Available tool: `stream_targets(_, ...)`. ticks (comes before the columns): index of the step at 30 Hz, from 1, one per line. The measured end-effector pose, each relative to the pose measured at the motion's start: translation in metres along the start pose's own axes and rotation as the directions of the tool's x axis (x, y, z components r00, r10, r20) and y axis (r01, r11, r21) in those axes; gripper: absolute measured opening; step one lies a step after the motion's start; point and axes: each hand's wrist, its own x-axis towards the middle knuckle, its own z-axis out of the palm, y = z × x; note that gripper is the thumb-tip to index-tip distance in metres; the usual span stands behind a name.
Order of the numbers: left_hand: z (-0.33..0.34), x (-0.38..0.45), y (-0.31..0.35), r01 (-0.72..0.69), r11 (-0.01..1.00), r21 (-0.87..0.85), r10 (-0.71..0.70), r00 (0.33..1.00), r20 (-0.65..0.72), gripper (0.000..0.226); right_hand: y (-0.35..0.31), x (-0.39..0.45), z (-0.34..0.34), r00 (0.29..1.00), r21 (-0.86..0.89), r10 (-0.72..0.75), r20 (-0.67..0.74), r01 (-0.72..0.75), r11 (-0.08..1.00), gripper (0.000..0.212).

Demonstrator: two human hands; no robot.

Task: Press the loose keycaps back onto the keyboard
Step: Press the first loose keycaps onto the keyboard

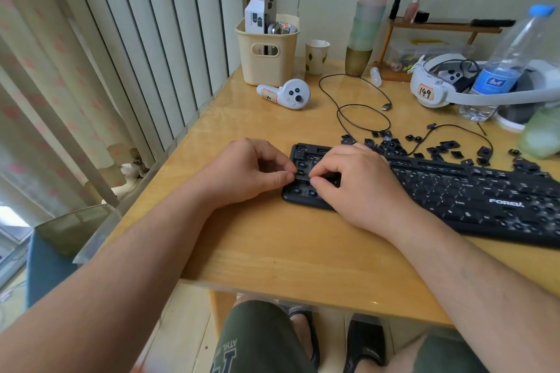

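Wooden table [272, 251], one keyboard [454, 191], two hands' fingers [283, 179] pinched together on one keycap [301, 173]

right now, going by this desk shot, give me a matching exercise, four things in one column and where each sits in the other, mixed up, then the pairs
Things:
1. loose keycaps
2. white controller
3. cream basket
4. water bottle

Places:
A. back left of the desk, with boxes standing in it
B. far right, behind the keyboard's right half
C. scattered just behind the keyboard
D. lying on the desk in front of the basket

Pairs: 1-C, 2-D, 3-A, 4-B
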Motion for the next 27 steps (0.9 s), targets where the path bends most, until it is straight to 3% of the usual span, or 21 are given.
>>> stream_targets(8, 0.003, 0.003, 0.001, 0.017, 0.997, 0.074, -0.018, 1.0, 0.008, 0.017, -0.001, -0.001, 0.001, 1.0, -0.048, -0.02, 0.016, 0.021, 0.999, 0.007)
stream_targets(14, 0.006, 0.005, 0.002, 0.03, 0.999, 0.041, -0.031, 0.999, 0.025, 0.015, 0.001, 0.01, 0.0, 0.99, 0.125, 0.128, 0.055, -0.134, 0.983, 0.009)
stream_targets(19, 0.008, 0.009, 0.007, 0.103, 0.994, -0.03, -0.099, 0.989, 0.105, 0.009, -0.002, 0.018, 0.002, 0.976, 0.138, 0.195, 0.094, -0.207, 0.968, 0.012)
stream_targets(27, 0.009, 0.013, 0.012, 0.184, 0.982, -0.044, -0.18, 0.981, 0.068, 0.013, 0.0, 0.03, -0.007, 0.936, 0.188, 0.286, 0.205, -0.324, 0.927, 0.021)
